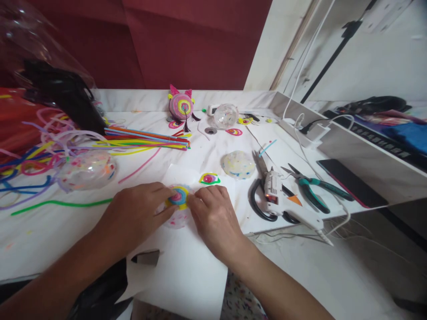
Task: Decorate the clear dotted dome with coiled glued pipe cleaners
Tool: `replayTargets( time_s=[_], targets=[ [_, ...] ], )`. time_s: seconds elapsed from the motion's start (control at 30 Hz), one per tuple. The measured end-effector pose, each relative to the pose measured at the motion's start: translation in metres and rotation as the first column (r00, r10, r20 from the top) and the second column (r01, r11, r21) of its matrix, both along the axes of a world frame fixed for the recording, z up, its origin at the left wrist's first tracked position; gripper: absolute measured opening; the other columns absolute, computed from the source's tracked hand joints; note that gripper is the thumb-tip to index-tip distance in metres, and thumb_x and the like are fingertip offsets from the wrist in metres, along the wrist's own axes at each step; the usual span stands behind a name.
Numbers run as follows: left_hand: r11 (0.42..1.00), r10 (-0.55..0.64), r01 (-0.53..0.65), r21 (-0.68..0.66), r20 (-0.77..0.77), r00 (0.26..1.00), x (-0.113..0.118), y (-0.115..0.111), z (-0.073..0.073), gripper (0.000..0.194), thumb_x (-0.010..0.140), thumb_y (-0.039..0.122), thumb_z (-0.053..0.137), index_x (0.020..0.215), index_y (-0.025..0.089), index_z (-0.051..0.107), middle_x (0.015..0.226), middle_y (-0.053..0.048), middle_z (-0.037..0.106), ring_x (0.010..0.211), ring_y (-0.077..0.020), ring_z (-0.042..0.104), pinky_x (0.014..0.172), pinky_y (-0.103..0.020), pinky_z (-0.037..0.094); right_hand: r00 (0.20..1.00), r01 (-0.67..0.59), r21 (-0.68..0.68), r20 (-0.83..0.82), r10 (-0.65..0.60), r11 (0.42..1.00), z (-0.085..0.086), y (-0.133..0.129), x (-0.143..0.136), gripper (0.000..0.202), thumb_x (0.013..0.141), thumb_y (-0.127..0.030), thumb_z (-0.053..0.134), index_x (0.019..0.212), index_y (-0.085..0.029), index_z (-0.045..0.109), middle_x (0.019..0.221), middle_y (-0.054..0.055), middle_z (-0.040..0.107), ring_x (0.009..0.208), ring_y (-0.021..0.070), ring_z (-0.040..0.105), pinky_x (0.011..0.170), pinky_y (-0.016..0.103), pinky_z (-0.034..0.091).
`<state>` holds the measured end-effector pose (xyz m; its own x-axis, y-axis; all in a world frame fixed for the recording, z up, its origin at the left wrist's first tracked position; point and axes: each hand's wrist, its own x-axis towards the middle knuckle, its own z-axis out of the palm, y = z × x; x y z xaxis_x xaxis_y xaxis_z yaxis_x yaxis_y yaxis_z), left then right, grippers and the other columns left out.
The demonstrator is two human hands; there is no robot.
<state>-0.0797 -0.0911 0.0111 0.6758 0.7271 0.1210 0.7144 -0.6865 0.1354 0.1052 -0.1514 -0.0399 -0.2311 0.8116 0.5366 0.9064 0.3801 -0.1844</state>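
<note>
A round coil (180,196) with a pink centre, a blue ring and a yellow rim lies on a clear speckled dome (176,220) over a white paper sheet (187,275). From the left, my left hand (138,209) pinches the coil, thumb and forefinger on its edge. My right hand (215,215) has its fingers bent and pressed together at the coil's right edge. Just beyond my right hand lies an eye-shaped piece (209,178) with a red centre and a green and yellow rim.
Scissors (258,200), a glue gun (283,204), pliers (312,189) and a phone (350,182) lie at right. Speckled domes (238,164) stand nearby. Coloured sticks (147,140) and a green strand (63,203) lie left; a pink figure (181,106) stands behind.
</note>
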Motion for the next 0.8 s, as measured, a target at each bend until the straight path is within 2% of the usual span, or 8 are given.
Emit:
replayTargets(
  time_s=[0.1, 0.23, 0.43, 0.53, 0.67, 0.8],
  targets=[
    [1.000, -0.009, 0.008, -0.029, -0.018, 1.000, 0.001, -0.001, 0.001, 0.033, 0.098, 0.038, 0.043, 0.100, 0.022, 0.071, 0.102, -0.007, 0.075, 0.093, -0.0258, 0.070, 0.082, -0.042, 0.055, 0.999, 0.010, 0.002, 0.032, -0.010, 1.000, 0.000, 0.000, 0.000, 0.010, 0.095, -0.014, 0.063, 0.097, -0.016, 0.072, 0.084, 0.004, 0.068, 0.081, 0.0227, 0.054, 0.077, 0.038, 0.037],
    [0.999, -0.020, 0.019, -0.042, -0.034, 0.999, 0.002, -0.003, 0.003, 0.034, 0.100, 0.036, 0.040, 0.106, 0.022, 0.071, 0.107, -0.007, 0.075, 0.100, -0.0259, 0.069, 0.087, -0.043, 0.056, 0.997, 0.015, -0.037, 0.074, -0.012, 0.999, 0.005, 0.002, 0.002, 0.009, 0.095, -0.016, 0.064, 0.095, -0.018, 0.073, 0.083, 0.003, 0.067, 0.080, 0.0228, 0.053, 0.076, 0.038, 0.036],
    [0.999, -0.016, 0.017, -0.034, 0.044, 0.999, 0.001, -0.005, 0.002, 0.040, 0.100, 0.037, 0.035, 0.102, 0.021, 0.072, 0.106, -0.008, 0.075, 0.099, -0.0264, 0.070, 0.086, -0.044, 0.057, 0.992, -0.008, -0.096, 0.121, 0.019, 0.995, 0.013, 0.004, 0.002, 0.013, 0.093, -0.014, 0.064, 0.084, -0.018, 0.072, 0.078, 0.003, 0.066, 0.077, 0.0220, 0.053, 0.073, 0.037, 0.035],
    [0.998, -0.060, 0.057, 0.028, 0.108, 0.992, -0.002, -0.002, -0.005, 0.042, 0.101, 0.039, 0.034, 0.101, 0.023, 0.073, 0.107, -0.006, 0.075, 0.101, -0.0243, 0.069, 0.089, -0.042, 0.058, 0.991, -0.005, -0.104, 0.131, 0.019, 0.995, 0.014, 0.006, 0.003, 0.014, 0.093, -0.013, 0.064, 0.083, -0.017, 0.072, 0.077, 0.003, 0.066, 0.077, 0.0220, 0.055, 0.075, 0.037, 0.035],
    [0.980, -0.115, 0.078, 0.184, 0.202, 0.973, -0.002, 0.000, -0.016, 0.041, 0.103, 0.037, 0.035, 0.106, 0.020, 0.072, 0.116, -0.009, 0.074, 0.107, -0.0231, 0.069, 0.094, -0.039, 0.058, 0.991, 0.006, -0.139, 0.136, 0.013, 0.990, 0.015, 0.008, 0.005, 0.011, 0.092, -0.014, 0.065, 0.084, -0.017, 0.073, 0.079, 0.004, 0.067, 0.080, 0.0227, 0.057, 0.077, 0.037, 0.035],
    [0.955, -0.228, 0.170, 0.242, 0.234, 0.945, 0.003, -0.001, -0.018, 0.043, 0.106, 0.035, 0.031, 0.105, 0.017, 0.071, 0.108, -0.009, 0.076, 0.099, -0.0203, 0.072, 0.090, -0.034, 0.060, 0.991, 0.003, -0.168, 0.134, 0.020, 0.986, 0.017, 0.009, 0.004, 0.012, 0.092, -0.014, 0.066, 0.083, -0.018, 0.073, 0.080, 0.004, 0.068, 0.080, 0.0224, 0.057, 0.077, 0.037, 0.035]
  ],
)
